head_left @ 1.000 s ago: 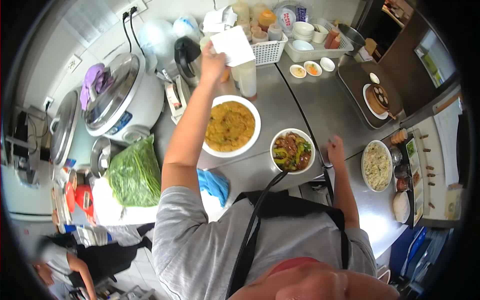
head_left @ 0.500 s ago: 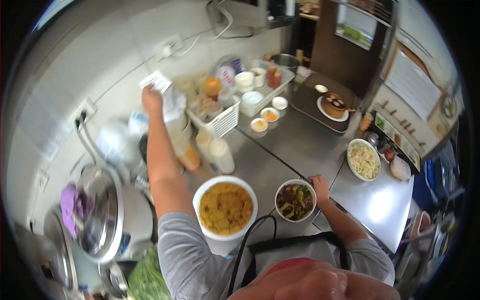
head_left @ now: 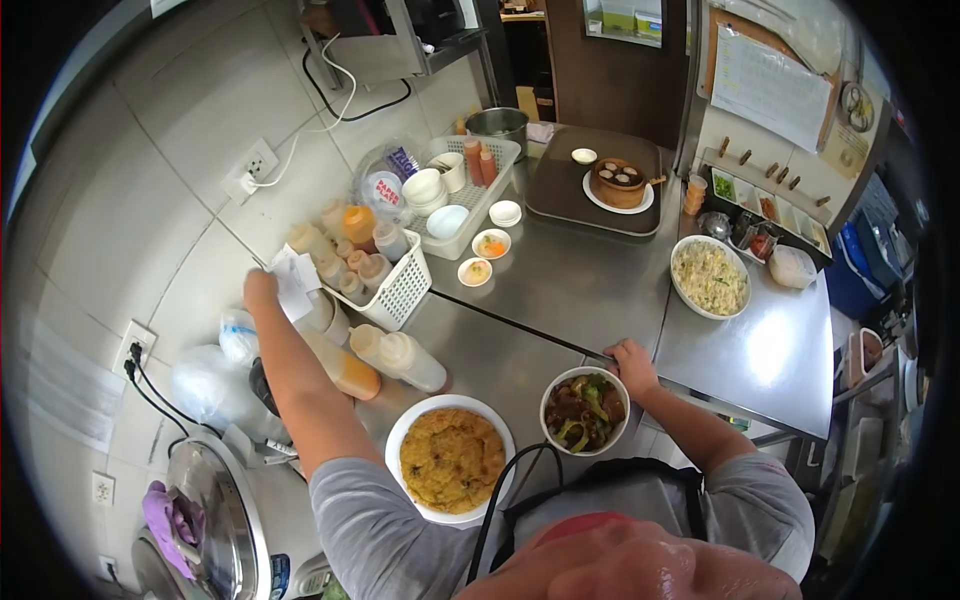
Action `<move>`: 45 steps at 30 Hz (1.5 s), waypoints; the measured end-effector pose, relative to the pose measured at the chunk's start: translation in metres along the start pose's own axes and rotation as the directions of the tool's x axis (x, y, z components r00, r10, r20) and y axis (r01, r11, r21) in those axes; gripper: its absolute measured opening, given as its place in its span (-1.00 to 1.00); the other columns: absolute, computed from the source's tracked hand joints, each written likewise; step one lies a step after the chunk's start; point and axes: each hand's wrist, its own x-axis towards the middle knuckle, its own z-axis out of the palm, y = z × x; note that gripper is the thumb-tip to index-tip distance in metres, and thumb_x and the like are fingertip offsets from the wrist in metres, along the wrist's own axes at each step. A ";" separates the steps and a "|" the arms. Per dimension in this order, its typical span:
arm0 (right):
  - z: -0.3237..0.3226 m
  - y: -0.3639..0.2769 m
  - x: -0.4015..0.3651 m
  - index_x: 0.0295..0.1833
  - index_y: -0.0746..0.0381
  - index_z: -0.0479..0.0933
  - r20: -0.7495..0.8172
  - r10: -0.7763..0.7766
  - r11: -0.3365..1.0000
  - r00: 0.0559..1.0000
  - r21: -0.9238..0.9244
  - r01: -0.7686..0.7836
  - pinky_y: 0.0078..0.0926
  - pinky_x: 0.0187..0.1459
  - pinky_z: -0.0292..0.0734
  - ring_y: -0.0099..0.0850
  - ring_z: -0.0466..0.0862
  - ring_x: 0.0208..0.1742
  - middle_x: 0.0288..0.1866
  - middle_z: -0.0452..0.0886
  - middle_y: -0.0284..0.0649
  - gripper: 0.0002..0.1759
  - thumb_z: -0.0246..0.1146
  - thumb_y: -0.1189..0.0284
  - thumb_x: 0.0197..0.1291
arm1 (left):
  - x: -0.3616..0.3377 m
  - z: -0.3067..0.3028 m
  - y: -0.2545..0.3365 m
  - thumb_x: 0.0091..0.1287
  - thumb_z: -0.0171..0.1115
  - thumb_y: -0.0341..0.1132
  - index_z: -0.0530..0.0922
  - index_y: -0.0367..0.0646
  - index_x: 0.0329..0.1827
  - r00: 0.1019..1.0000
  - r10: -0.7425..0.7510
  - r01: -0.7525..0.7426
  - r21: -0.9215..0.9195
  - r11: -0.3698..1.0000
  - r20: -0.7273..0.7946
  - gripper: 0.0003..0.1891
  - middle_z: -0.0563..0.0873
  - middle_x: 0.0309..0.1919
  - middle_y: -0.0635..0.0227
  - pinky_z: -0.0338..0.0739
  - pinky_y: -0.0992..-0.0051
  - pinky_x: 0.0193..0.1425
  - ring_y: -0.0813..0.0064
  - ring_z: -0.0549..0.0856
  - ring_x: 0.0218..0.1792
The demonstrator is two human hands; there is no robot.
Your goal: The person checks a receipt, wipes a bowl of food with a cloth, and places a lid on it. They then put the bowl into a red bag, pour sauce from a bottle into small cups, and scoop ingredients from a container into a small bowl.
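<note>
My left hand [head_left: 261, 291] is stretched out to the tiled wall and grips a white slip of paper [head_left: 293, 281], just left of a white basket [head_left: 398, 290] of sauce bottles. Two squeeze bottles [head_left: 395, 357] lie on the steel counter below that arm. My right hand [head_left: 632, 363] rests on the counter, touching the rim of a white bowl of dark meat and green peppers [head_left: 584, 409]. A large white bowl of yellow rice [head_left: 451, 459] sits close in front of me.
A rice cooker [head_left: 205, 525] with a purple cloth stands at the lower left. Further along the counter are a bowl of fried rice [head_left: 709, 277], a brown tray [head_left: 560, 187] with a bamboo steamer [head_left: 617, 181], small sauce dishes [head_left: 483, 256] and a crate of cups and bottles.
The view has tilted up and turned. My left hand carried the paper from above the basket over to the wall. My right hand stays beside the meat bowl.
</note>
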 end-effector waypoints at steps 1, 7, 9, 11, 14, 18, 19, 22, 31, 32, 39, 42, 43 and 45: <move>-0.002 -0.002 0.001 -0.27 0.13 0.45 -0.008 -0.006 1.000 1.000 -0.011 0.006 -0.32 -0.19 0.29 -0.26 0.41 -0.18 -0.30 0.40 -0.22 -0.76 0.13 0.42 -0.18 | 0.005 0.014 -0.014 0.05 0.06 -0.08 0.54 -0.20 -0.33 0.998 0.067 -0.065 0.121 0.991 -0.011 -0.66 0.57 -0.27 0.03 0.41 0.31 -0.09 0.11 0.54 -0.16; -0.006 -0.001 -0.001 -0.28 0.14 0.45 -0.047 -0.048 0.999 0.998 -0.025 0.047 -0.33 -0.19 0.30 -0.26 0.41 -0.19 -0.30 0.40 -0.21 -0.76 0.13 0.40 -0.18 | 0.015 0.007 -0.022 0.10 -0.04 0.11 0.46 -0.44 -0.17 0.974 0.019 -0.018 -0.008 1.000 0.228 -0.36 0.50 -0.22 -0.18 0.38 0.26 -0.09 0.03 0.52 -0.18; -0.007 -0.003 0.000 -0.28 0.14 0.45 -0.032 -0.025 1.000 0.999 -0.004 0.025 -0.32 -0.20 0.30 -0.26 0.41 -0.19 -0.30 0.40 -0.21 -0.77 0.12 0.40 -0.18 | 0.000 -0.031 -0.008 0.10 -0.08 0.14 0.45 -0.41 -0.14 0.983 0.088 -0.104 0.096 0.990 0.162 -0.34 0.49 -0.15 -0.14 0.31 0.29 0.04 0.03 0.45 -0.03; -0.007 -0.002 -0.001 -0.29 0.14 0.45 -0.038 -0.020 1.000 0.999 -0.008 0.020 -0.32 -0.19 0.30 -0.26 0.41 -0.19 -0.30 0.40 -0.21 -0.77 0.11 0.40 -0.18 | -0.033 -0.068 0.009 0.09 0.00 0.07 0.41 -0.39 -0.06 0.990 0.133 -0.131 -0.034 0.991 0.057 -0.39 0.49 -0.18 -0.19 0.33 0.30 0.02 0.02 0.47 -0.05; -0.007 -0.001 -0.001 -0.28 0.14 0.44 -0.030 -0.016 1.000 0.999 -0.027 0.016 -0.33 -0.20 0.30 -0.26 0.42 -0.19 -0.29 0.40 -0.21 -0.76 0.10 0.40 -0.17 | -0.086 -0.102 0.019 0.07 0.12 -0.09 0.38 -0.35 -0.02 0.983 0.149 -0.175 -0.307 0.936 -0.106 -0.47 0.48 -0.17 -0.18 0.37 0.33 -0.04 0.04 0.50 -0.10; -0.004 0.005 0.000 -0.26 0.13 0.44 -0.025 -0.024 1.000 0.999 0.003 0.024 -0.32 -0.19 0.28 -0.26 0.41 -0.18 -0.27 0.40 -0.23 -0.75 0.10 0.40 -0.17 | -0.183 -0.131 0.030 0.12 0.09 -0.22 0.39 -0.32 -0.02 0.935 0.242 -0.321 -0.331 0.887 -0.259 -0.58 0.47 -0.16 0.00 0.38 0.42 -0.13 0.27 0.49 -0.22; -0.005 0.005 -0.001 -0.25 0.13 0.44 -0.019 -0.033 0.999 0.999 -0.005 0.033 -0.31 -0.18 0.27 -0.26 0.41 -0.17 -0.27 0.40 -0.23 -0.74 0.09 0.40 -0.17 | -0.210 -0.134 0.031 0.12 0.09 -0.24 0.39 -0.32 -0.01 0.947 0.232 -0.302 -0.374 0.877 -0.223 -0.59 0.48 -0.16 0.03 0.38 0.44 -0.14 0.31 0.49 -0.23; -0.005 0.008 0.000 -0.23 0.13 0.43 -0.002 -0.072 0.997 0.997 0.011 0.072 -0.27 -0.15 0.23 -0.27 0.39 -0.13 -0.24 0.40 -0.24 -0.72 0.11 0.42 -0.18 | -0.283 -0.128 0.012 0.11 0.10 -0.38 0.40 -0.33 -0.04 0.955 0.228 -0.296 -0.548 0.782 -0.191 -0.65 0.50 -0.20 0.17 0.39 0.53 -0.17 0.47 0.49 -0.26; -0.014 0.028 0.015 -0.20 0.13 0.43 0.141 -0.370 0.916 0.918 0.221 0.335 -0.31 -0.17 0.24 -0.29 0.42 -0.14 -0.25 0.45 -0.23 -0.70 0.12 0.41 -0.17 | -0.496 -0.097 -0.018 0.12 0.08 -0.35 0.40 -0.33 -0.05 0.959 -0.252 0.282 -0.537 0.795 0.130 -0.66 0.54 -0.31 0.18 0.39 0.53 -0.18 0.47 0.51 -0.29; -0.012 0.032 0.018 -0.20 0.12 0.43 0.155 -0.405 0.900 0.901 0.240 0.363 -0.31 -0.17 0.24 -0.29 0.43 -0.15 -0.26 0.45 -0.24 -0.70 0.12 0.41 -0.17 | -0.517 -0.078 -0.027 0.11 0.10 -0.34 0.41 -0.30 -0.05 0.949 -0.283 0.315 -0.499 0.808 0.141 -0.65 0.54 -0.29 0.15 0.39 0.48 -0.14 0.38 0.52 -0.26; -0.005 0.038 0.023 -0.23 0.11 0.44 0.178 -0.459 0.866 0.870 0.309 0.393 -0.31 -0.20 0.25 -0.31 0.45 -0.19 -0.33 0.47 -0.27 -0.71 0.11 0.44 -0.21 | -0.622 -0.047 0.033 0.00 0.18 -0.18 0.44 0.00 -0.03 0.945 -0.318 0.304 0.158 0.940 0.071 -0.59 0.41 -0.05 0.07 0.16 0.17 0.10 0.02 0.32 0.04; 0.000 0.045 0.031 -0.20 0.14 0.42 0.195 -0.467 0.823 0.863 0.452 0.344 -0.33 -0.24 0.30 -0.28 0.48 -0.25 -0.32 0.49 -0.23 -0.71 0.10 0.47 -0.16 | -0.638 -0.042 0.031 0.05 0.10 -0.25 0.45 0.01 -0.06 0.961 -0.274 0.272 0.209 0.939 -0.021 -0.66 0.38 0.00 0.09 0.10 0.11 0.13 0.00 0.24 0.10; 0.008 0.050 0.034 -0.19 0.17 0.41 0.202 -0.447 0.800 0.871 0.527 0.288 -0.37 -0.26 0.32 -0.30 0.48 -0.28 -0.32 0.50 -0.23 -0.72 0.09 0.48 -0.13 | -0.640 -0.040 0.025 0.05 0.09 -0.27 0.45 0.00 -0.07 0.965 -0.256 0.261 0.226 0.939 -0.049 -0.67 0.38 0.00 0.10 0.11 0.12 0.13 0.02 0.25 0.10; 0.026 0.058 0.041 -0.16 0.21 0.39 0.229 -0.398 0.737 0.888 0.657 0.161 -0.44 -0.30 0.35 -0.35 0.49 -0.33 -0.34 0.51 -0.23 -0.73 0.07 0.50 -0.07 | -0.641 -0.039 0.007 0.05 0.07 -0.31 0.47 -0.01 -0.13 0.964 -0.243 0.261 0.214 0.941 -0.107 -0.72 0.39 -0.03 0.12 0.11 0.13 0.11 0.02 0.27 0.08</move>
